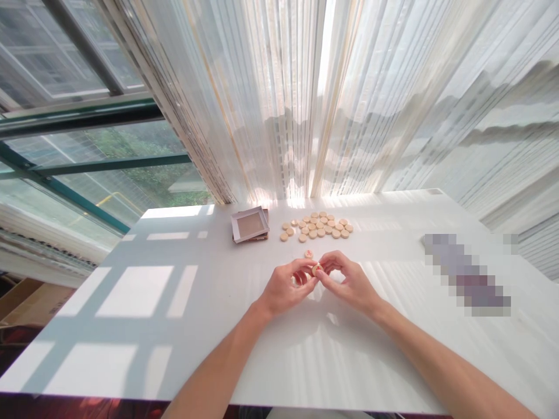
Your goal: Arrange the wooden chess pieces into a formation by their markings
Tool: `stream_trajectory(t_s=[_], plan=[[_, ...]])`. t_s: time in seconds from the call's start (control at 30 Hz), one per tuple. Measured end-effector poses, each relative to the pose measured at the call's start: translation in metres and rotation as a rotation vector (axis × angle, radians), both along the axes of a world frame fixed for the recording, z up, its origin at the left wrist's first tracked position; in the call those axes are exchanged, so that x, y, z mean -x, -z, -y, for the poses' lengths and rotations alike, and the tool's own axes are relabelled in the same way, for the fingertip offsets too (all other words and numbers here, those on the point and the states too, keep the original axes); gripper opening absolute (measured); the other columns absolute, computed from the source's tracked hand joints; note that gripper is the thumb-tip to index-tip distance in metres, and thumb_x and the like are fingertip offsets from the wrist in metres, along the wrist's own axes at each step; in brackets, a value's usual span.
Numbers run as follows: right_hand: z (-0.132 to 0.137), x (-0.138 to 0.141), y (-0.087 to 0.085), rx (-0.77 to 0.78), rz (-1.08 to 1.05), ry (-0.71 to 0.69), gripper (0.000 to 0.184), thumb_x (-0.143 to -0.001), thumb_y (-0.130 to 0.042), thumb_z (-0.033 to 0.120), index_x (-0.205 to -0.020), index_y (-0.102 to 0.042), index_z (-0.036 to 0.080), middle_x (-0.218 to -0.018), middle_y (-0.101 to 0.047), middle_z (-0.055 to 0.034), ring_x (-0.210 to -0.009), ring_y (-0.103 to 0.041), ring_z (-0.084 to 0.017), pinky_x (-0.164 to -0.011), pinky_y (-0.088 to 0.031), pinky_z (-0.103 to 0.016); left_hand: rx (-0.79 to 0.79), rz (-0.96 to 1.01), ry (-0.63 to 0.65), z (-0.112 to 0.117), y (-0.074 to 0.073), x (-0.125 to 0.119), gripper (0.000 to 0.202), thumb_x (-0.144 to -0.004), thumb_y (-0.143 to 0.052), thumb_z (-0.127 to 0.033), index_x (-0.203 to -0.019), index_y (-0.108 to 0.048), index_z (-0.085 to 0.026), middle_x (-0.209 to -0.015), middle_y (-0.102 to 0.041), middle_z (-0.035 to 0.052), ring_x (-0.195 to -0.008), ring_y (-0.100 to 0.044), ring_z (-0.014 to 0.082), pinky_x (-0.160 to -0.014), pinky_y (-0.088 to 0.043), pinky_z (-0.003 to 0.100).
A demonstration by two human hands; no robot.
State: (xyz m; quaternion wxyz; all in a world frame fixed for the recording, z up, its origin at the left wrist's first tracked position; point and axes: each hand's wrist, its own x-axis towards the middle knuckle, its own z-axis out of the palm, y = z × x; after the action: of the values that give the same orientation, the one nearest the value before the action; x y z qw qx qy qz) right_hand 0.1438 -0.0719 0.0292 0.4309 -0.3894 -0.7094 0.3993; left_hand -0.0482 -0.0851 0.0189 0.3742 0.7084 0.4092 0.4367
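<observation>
White table [131, 326], sunlit. Both hands meet near its middle, a little toward the far edge. Left hand [286, 286]: fingers curled, thumb and forefinger closed on a small wooden disc [316, 269]. Right hand [349, 282]: curled likewise, fingertips pinching the same disc from the other side. Just beyond it, a lone disc [308, 254] with a red mark lies flat. Near the far edge, a cluster of discs [317, 226]. A shallow box [250, 225] sits just to the cluster's left. Sheer curtain [305, 105] behind.

I see a white desk [131, 302] streaked with sunlight, sheer curtains [332, 99] behind, a green-framed window [87, 157] far left.
</observation>
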Motion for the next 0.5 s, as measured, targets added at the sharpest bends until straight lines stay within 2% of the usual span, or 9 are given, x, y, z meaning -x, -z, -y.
stream_trajectory(t_s=[0.3, 0.5], plan=[[0.0001, -0.0001, 0.0010, 0.042, 0.021, 0.031, 0.012, -0.094, -0.062, 0.034, -0.097, -0.059, 0.023, -0.084, -0.073, -0.0032, -0.080, -0.071, -0.020, -0.076, -0.057, -0.034, -0.012, -0.012, 0.000, 0.0004, 0.0003, -0.0006, 0.027, -0.087, -0.068, -0.027, -0.114, -0.066, -0.022, -0.083, -0.072, 0.0011, -0.065, -0.063, 0.0100, -0.063, -0.052, 0.023], [-0.0010, -0.0010, 0.0006, 0.008, 0.006, 0.029, 0.012, -0.095, -0.061, 0.032, -0.102, -0.064, 0.023, -0.089, -0.073, -0.0041, -0.081, -0.071, -0.020, -0.078, -0.057, -0.035, -0.002, -0.028, -0.008, -0.0004, -0.0022, 0.0037, 0.028, -0.085, -0.071, -0.029, -0.111, -0.066, -0.022, -0.086, -0.072, 0.0016, -0.063, -0.061, 0.0097, -0.062, -0.052, 0.023]])
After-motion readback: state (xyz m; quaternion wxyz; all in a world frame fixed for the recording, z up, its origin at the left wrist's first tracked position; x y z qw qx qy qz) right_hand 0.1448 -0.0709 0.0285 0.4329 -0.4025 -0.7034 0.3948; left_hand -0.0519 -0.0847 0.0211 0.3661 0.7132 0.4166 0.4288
